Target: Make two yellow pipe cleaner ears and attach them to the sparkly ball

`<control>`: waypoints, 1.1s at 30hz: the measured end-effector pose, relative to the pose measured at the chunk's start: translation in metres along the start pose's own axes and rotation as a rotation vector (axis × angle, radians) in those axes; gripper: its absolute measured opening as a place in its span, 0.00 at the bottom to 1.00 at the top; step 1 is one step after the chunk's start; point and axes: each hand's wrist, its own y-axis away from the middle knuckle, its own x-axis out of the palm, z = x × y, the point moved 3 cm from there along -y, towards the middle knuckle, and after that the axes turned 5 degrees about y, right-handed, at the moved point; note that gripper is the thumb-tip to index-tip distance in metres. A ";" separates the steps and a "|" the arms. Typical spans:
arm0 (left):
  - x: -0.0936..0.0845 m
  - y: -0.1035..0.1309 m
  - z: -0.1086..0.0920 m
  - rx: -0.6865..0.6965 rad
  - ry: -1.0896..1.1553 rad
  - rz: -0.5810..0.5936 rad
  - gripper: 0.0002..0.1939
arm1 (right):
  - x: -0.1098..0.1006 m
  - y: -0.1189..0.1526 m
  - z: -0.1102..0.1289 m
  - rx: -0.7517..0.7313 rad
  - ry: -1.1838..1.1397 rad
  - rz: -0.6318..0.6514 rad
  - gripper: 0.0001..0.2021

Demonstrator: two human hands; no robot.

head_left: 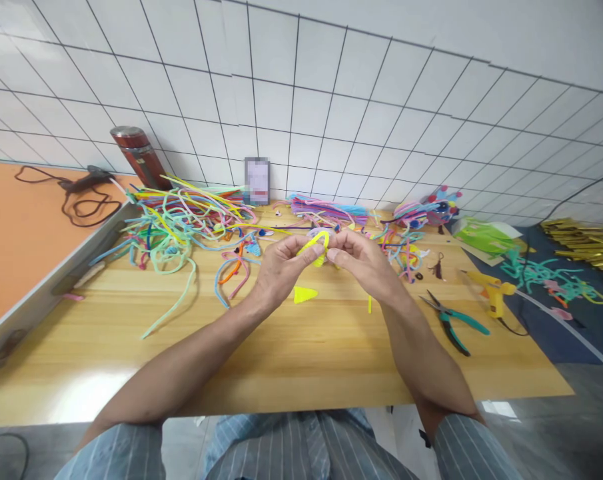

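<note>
A yellow pipe cleaner [323, 238], bent into a narrow loop, is held above the middle of the wooden table [301, 360]. My left hand [287, 263] pinches it from one side, thumb against the fingers. From the other side my right hand [357, 259] grips the same piece, its thumb close to my left thumb. Just below the hands lies a flat yellow fuzzy triangle [305, 294]. A short yellow piece of pipe cleaner [370, 304] rests under my right wrist.
Pliers with teal handles [456, 321] and a yellow glue gun [492, 290] lie at the right. Tangled pipe cleaners [176, 220] cover the back left, with a purple-blue bundle [326, 209] behind my hands. A red thermos [140, 159] and a phone [257, 180] stand near the tiled wall.
</note>
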 end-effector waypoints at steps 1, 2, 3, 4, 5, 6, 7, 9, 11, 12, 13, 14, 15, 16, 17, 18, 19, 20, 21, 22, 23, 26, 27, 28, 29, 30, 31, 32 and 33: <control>-0.001 0.000 0.000 0.003 -0.003 -0.009 0.21 | 0.000 0.000 -0.001 0.005 0.007 -0.008 0.11; -0.002 0.000 0.001 0.004 -0.004 -0.013 0.21 | 0.000 -0.001 -0.002 0.009 0.011 -0.018 0.10; -0.003 -0.001 0.002 0.003 -0.002 -0.012 0.21 | 0.000 -0.001 -0.002 0.012 0.012 -0.030 0.10; -0.003 -0.001 0.003 -0.002 0.003 -0.005 0.21 | 0.000 -0.001 -0.002 0.016 0.013 -0.042 0.10; -0.003 -0.001 0.004 -0.009 0.010 0.007 0.21 | 0.000 -0.001 -0.001 0.018 0.019 -0.054 0.10; -0.003 -0.001 0.004 -0.018 0.020 0.021 0.21 | 0.000 -0.001 -0.001 0.018 0.028 -0.066 0.09; -0.003 -0.001 0.005 -0.026 0.032 0.034 0.21 | -0.001 -0.001 0.000 0.015 0.041 -0.077 0.09; -0.003 -0.002 0.006 -0.041 0.054 0.050 0.20 | 0.000 -0.001 0.002 0.007 0.065 -0.086 0.09; -0.003 -0.002 0.006 -0.049 0.074 0.059 0.20 | 0.000 -0.001 0.003 -0.001 0.085 -0.086 0.09; -0.002 -0.002 0.007 -0.050 0.082 0.061 0.20 | 0.000 -0.001 0.003 -0.003 0.092 -0.086 0.09; -0.002 -0.003 0.007 -0.050 0.086 0.063 0.20 | 0.000 -0.001 0.003 -0.006 0.099 -0.085 0.09; -0.002 -0.003 0.007 -0.050 0.088 0.064 0.20 | 0.000 -0.001 0.003 -0.009 0.105 -0.086 0.09; -0.002 -0.003 0.008 -0.049 0.087 0.065 0.20 | 0.000 -0.001 0.003 -0.013 0.112 -0.089 0.09; -0.002 -0.003 0.009 -0.047 0.086 0.065 0.20 | 0.000 -0.001 0.003 -0.017 0.120 -0.091 0.09; -0.001 -0.003 0.009 -0.045 0.086 0.064 0.19 | -0.001 -0.001 0.003 -0.019 0.127 -0.092 0.09; -0.002 -0.003 0.010 -0.042 0.087 0.061 0.19 | -0.001 -0.001 0.003 -0.020 0.133 -0.092 0.09; -0.002 -0.003 0.011 -0.040 0.090 0.057 0.19 | -0.001 0.000 0.003 -0.020 0.140 -0.092 0.09; -0.002 -0.003 0.012 -0.040 0.095 0.054 0.19 | -0.001 0.000 0.002 -0.022 0.146 -0.094 0.09; -0.002 -0.003 0.012 -0.041 0.103 0.051 0.20 | -0.001 0.000 0.002 -0.025 0.153 -0.096 0.09; -0.003 -0.003 0.013 -0.046 0.111 0.050 0.20 | -0.001 0.000 0.002 -0.030 0.159 -0.098 0.08; -0.003 -0.003 0.013 -0.052 0.119 0.051 0.20 | -0.001 0.000 0.001 -0.036 0.163 -0.100 0.08; -0.003 -0.003 0.013 -0.071 0.133 0.057 0.21 | -0.001 -0.001 0.000 -0.041 0.155 -0.096 0.08; -0.003 -0.003 0.013 -0.077 0.135 0.060 0.21 | -0.001 -0.001 0.000 -0.040 0.148 -0.093 0.08; -0.003 -0.004 0.012 -0.083 0.137 0.063 0.21 | -0.001 -0.001 0.000 -0.041 0.142 -0.090 0.08; -0.002 -0.004 0.012 -0.087 0.139 0.065 0.21 | -0.001 -0.002 0.001 -0.043 0.136 -0.089 0.08; -0.002 -0.004 0.012 -0.089 0.140 0.066 0.21 | -0.001 -0.002 0.002 -0.046 0.130 -0.088 0.08; -0.002 -0.004 0.012 -0.089 0.141 0.066 0.20 | -0.001 -0.002 0.002 -0.050 0.123 -0.085 0.08; -0.003 -0.004 0.012 -0.087 0.140 0.064 0.20 | -0.001 -0.002 0.003 -0.052 0.113 -0.079 0.08; -0.003 -0.004 0.012 -0.087 0.139 0.063 0.20 | -0.002 -0.002 0.003 -0.051 0.100 -0.070 0.09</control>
